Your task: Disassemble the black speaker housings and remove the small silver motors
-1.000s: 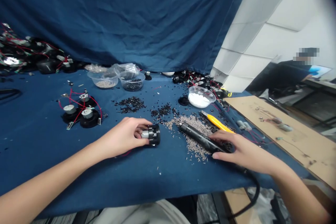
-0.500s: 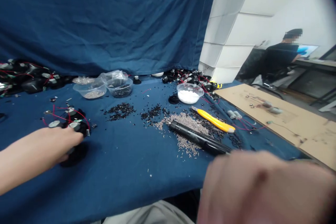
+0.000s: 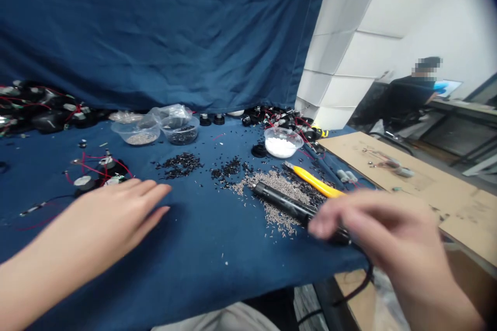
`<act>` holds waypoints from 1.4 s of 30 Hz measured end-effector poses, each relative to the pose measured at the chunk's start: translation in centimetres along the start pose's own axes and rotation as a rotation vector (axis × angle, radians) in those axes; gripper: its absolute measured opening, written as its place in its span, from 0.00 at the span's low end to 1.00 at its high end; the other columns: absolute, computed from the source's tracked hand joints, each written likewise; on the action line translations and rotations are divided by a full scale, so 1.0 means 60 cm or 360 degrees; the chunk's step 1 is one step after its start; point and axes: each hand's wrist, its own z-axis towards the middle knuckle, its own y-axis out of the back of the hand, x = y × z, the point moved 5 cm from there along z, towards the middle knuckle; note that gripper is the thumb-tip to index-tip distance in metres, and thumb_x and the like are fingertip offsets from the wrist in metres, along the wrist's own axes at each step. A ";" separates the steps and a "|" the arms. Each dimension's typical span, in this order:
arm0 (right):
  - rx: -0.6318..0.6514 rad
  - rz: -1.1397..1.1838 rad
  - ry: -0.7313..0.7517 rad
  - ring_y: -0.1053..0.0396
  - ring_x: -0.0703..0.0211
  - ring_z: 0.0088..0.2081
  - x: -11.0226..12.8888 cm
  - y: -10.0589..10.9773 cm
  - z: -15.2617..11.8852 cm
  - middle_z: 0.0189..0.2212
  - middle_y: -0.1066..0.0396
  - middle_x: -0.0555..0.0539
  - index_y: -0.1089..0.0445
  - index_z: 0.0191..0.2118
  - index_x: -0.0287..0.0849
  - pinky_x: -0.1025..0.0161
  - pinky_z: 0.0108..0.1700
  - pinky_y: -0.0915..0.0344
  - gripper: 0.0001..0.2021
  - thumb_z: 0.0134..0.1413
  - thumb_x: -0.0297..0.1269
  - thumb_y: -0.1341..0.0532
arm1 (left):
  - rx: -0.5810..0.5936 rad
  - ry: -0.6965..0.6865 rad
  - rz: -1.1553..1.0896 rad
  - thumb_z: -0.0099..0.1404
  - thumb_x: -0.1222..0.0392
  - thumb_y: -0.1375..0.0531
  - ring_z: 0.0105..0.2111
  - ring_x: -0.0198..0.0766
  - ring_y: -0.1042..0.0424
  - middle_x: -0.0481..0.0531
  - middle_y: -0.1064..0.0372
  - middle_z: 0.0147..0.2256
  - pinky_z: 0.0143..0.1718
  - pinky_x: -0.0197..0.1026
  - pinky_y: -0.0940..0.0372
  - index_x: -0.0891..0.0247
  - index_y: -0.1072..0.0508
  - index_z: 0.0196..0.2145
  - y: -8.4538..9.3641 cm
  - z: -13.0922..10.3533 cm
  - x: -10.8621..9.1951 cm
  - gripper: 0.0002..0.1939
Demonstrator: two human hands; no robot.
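Observation:
My left hand (image 3: pixel 120 207) hovers over the blue cloth with its fingers stretched out, holding nothing visible. Just beyond it are black round parts with silver motors (image 3: pixel 84 182) and red wires, partly covered by the hand. My right hand (image 3: pixel 380 232), somewhat blurred, curls its fingers around the rear end of a black corded electric screwdriver (image 3: pixel 285 202). That screwdriver lies across a spread of small screws (image 3: pixel 281 223), its tip toward the back left. A yellow utility knife (image 3: pixel 314 181) lies behind it, its rear end hidden by the right hand.
Clear bowls hold screws (image 3: pixel 142 138), black pieces (image 3: pixel 182 136) and white bits (image 3: pixel 280 148). Black bits (image 3: pixel 180 164) lie in loose piles. Wired black parts crowd the back left (image 3: pixel 50 114) and back right (image 3: pixel 272 115). Cardboard (image 3: pixel 392 170) covers the right side; a person (image 3: pixel 407 93) sits beyond.
My left hand has come off the black parts and moved right, fingers extended. My right hand has closed over the screwdriver's rear end. A second small black part shows at the back.

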 end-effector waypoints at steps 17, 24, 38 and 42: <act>0.0023 -0.1361 -0.0547 0.27 0.49 0.39 -0.296 0.078 0.154 0.39 0.25 0.39 0.26 0.42 0.37 0.60 0.39 0.34 0.12 0.60 0.33 0.45 | -0.0055 -0.0175 -0.0180 0.71 0.57 0.52 0.48 0.46 0.33 0.56 0.34 0.50 0.51 0.50 0.36 0.62 0.31 0.51 -0.121 0.075 -0.038 0.16; 0.0436 -0.1355 -0.0115 0.29 0.52 0.43 -0.219 -0.125 0.269 0.43 0.28 0.41 0.29 0.46 0.38 0.57 0.45 0.33 0.10 0.58 0.33 0.38 | -0.0072 -0.0181 -0.0255 0.71 0.56 0.52 0.50 0.46 0.34 0.56 0.35 0.52 0.52 0.50 0.37 0.62 0.31 0.51 -0.120 0.074 -0.039 0.16; 0.0442 -0.1364 -0.0151 0.31 0.57 0.39 -0.223 -0.161 0.270 0.40 0.31 0.45 0.32 0.44 0.37 0.57 0.42 0.32 0.08 0.63 0.35 0.40 | -0.0150 -0.0190 -0.0502 0.70 0.56 0.51 0.49 0.46 0.32 0.55 0.34 0.50 0.52 0.49 0.37 0.59 0.31 0.48 -0.110 0.069 -0.042 0.14; 0.0275 -0.1138 0.0026 0.32 0.55 0.40 -0.157 -0.161 0.262 0.41 0.31 0.43 0.33 0.44 0.37 0.61 0.40 0.38 0.06 0.62 0.29 0.42 | -0.0240 -0.0088 -0.0708 0.69 0.55 0.48 0.50 0.44 0.33 0.53 0.34 0.52 0.53 0.48 0.37 0.56 0.40 0.59 -0.108 0.068 -0.039 0.21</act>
